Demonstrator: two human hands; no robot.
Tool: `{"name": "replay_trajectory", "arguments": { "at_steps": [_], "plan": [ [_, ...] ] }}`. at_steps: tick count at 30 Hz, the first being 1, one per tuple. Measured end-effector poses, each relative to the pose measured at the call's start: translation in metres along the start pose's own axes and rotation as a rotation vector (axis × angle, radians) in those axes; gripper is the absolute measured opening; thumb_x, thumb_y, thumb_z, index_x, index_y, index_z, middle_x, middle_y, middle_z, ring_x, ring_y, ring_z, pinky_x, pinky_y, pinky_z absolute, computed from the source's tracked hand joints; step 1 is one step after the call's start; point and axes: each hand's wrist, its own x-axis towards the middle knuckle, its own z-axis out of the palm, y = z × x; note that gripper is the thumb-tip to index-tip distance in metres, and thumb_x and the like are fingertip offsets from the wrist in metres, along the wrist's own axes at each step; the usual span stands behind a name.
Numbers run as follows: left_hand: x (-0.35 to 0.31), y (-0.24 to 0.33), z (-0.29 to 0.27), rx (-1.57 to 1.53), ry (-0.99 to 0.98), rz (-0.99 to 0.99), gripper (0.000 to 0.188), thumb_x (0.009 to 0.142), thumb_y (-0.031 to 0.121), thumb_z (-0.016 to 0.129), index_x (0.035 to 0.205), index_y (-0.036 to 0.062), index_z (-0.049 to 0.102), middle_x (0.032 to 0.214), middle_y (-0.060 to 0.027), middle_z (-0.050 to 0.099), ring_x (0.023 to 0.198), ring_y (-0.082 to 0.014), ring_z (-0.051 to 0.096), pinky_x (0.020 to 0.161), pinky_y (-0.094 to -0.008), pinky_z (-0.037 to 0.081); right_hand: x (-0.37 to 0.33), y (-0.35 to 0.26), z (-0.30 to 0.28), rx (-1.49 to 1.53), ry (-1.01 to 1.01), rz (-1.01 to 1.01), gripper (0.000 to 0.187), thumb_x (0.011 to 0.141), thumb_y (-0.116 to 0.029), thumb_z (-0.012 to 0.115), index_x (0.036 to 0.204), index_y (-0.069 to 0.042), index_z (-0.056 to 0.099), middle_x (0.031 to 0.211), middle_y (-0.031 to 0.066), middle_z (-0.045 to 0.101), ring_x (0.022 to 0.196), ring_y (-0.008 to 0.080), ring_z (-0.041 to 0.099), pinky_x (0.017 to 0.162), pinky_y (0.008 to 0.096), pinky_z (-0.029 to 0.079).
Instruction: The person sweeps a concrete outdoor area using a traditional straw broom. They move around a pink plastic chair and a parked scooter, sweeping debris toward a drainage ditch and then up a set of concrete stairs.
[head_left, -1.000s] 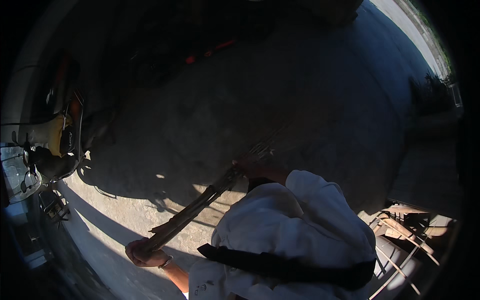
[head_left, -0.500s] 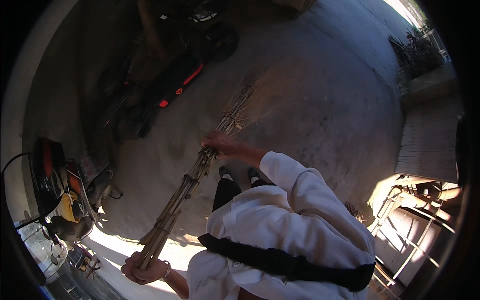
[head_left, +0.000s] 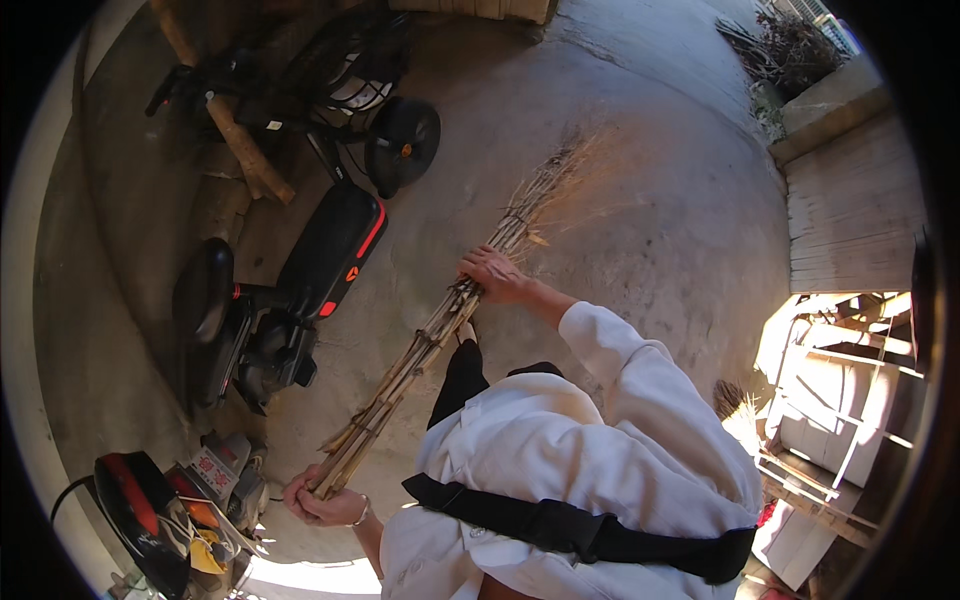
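A long twig broom [head_left: 405,365], made of a bundle of thin dry stalks tied at several places, slants across in front of me. My left hand [head_left: 322,500] is wrapped round its lower end, near left, with a bracelet at the wrist. Higher up, my right hand [head_left: 497,276] grips the bundle just below where the thin twigs begin. The fine brushy tips [head_left: 575,165] fan out at the far end over the concrete floor [head_left: 640,230]. Whether they touch the floor I cannot tell.
A black and red electric scooter [head_left: 335,250] stands at left, beside a wooden post [head_left: 240,140]. Bags and other items [head_left: 205,500] lie near left. On the right are a wooden panel [head_left: 850,220] and a sunlit rack [head_left: 840,400]; brushwood [head_left: 785,50] is heaped at far right.
My view has shifted, and more of the scooter shows. Both hands keep their hold on the broom, which sits farther right in view. One foot now shows ahead of my body.
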Motion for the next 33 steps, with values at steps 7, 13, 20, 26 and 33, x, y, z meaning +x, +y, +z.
{"name": "replay_trajectory", "arguments": {
  "at_steps": [7, 13, 20, 26, 33],
  "plan": [
    [0.129, -0.006, 0.073, -0.269, -0.100, 0.138, 0.021, 0.083, 0.017, 0.033, 0.074, 0.0004, 0.043, 0.066, -0.0071, 0.043, 0.053, -0.0160, 0.045, 0.049, -0.0264, 0.041, 0.054, -0.005, 0.056, 0.106, 0.110, 0.154, 0.029, 0.063, -0.008, 0.064, 0.087, -0.007, 0.048, 0.081, 0.0097, 0.050, 0.083, 0.0286, 0.049, 0.078, 0.0368, 0.036],
    [0.182, 0.027, 0.125, -0.519, -0.134, 0.103, 0.029, 0.082, 0.019, 0.035, 0.095, -0.0032, 0.046, 0.076, -0.0106, 0.045, 0.069, -0.0199, 0.048, 0.068, -0.0359, 0.047, 0.049, -0.025, 0.007, -0.066, 0.512, 0.348, 0.030, 0.062, -0.005, 0.063, 0.088, -0.007, 0.047, 0.083, 0.0107, 0.050, 0.086, 0.0288, 0.049, 0.080, 0.0359, 0.036],
    [0.217, 0.075, 0.171, -1.175, -0.738, -0.061, 0.059, 0.084, 0.035, 0.024, 0.126, -0.0064, 0.033, 0.101, -0.0169, 0.050, 0.092, -0.0264, 0.050, 0.097, -0.0561, 0.032, 0.007, -0.090, -0.008, -0.256, 1.033, 0.607, 0.040, 0.059, -0.007, 0.068, 0.093, -0.007, 0.045, 0.088, 0.0095, 0.048, 0.087, 0.0282, 0.047, 0.082, 0.0382, 0.034],
    [0.191, 0.084, 0.193, -1.475, -1.325, -0.244, 0.027, 0.076, 0.025, 0.039, 0.095, 0.0062, 0.047, 0.081, -0.0072, 0.040, 0.077, -0.0184, 0.039, 0.081, -0.0358, 0.033, -0.073, -0.176, 0.056, -0.314, 1.193, 0.988, 0.045, 0.055, -0.004, 0.067, 0.095, -0.007, 0.046, 0.091, 0.0107, 0.047, 0.091, 0.0289, 0.045, 0.084, 0.0404, 0.032],
    [0.065, 0.090, 0.199, -1.513, -1.872, -0.691, 0.014, 0.073, 0.021, 0.045, 0.081, 0.0100, 0.047, 0.076, -0.0039, 0.043, 0.074, -0.0165, 0.043, 0.081, -0.0342, 0.036, -0.154, -0.299, 0.166, -0.343, 1.286, 1.667, 0.069, 0.052, -0.005, 0.072, 0.114, -0.004, 0.042, 0.105, 0.0141, 0.044, 0.099, 0.0322, 0.042, 0.090, 0.0415, 0.030]
  ]
}}
